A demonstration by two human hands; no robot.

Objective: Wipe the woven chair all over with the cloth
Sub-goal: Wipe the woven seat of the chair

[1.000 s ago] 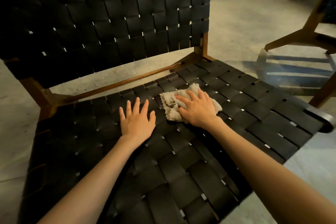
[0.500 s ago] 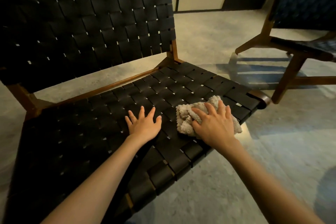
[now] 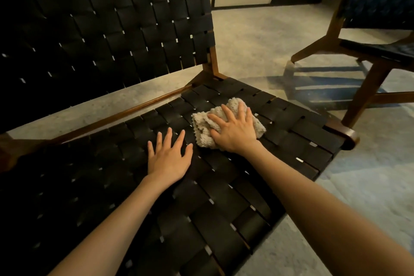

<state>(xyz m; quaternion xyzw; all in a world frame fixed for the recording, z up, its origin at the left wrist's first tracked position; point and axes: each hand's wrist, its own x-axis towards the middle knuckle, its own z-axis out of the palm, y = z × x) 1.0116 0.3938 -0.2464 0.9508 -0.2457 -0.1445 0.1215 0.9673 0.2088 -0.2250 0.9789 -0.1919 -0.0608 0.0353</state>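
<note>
the right hand (image 3: 235, 131) is pressing flat, fingers spread, on the beige cloth (image 3: 205, 133) on the woven chair (image 3: 224, 197) seat; the left hand (image 3: 169, 159) is bracing, fingers splayed – i'd be overlapping strokes, pressing evenly.

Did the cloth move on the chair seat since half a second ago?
Yes. The cloth under the right hand slid back from the seat's front edge, away from the wooden front corner, toward the backrest.
</note>
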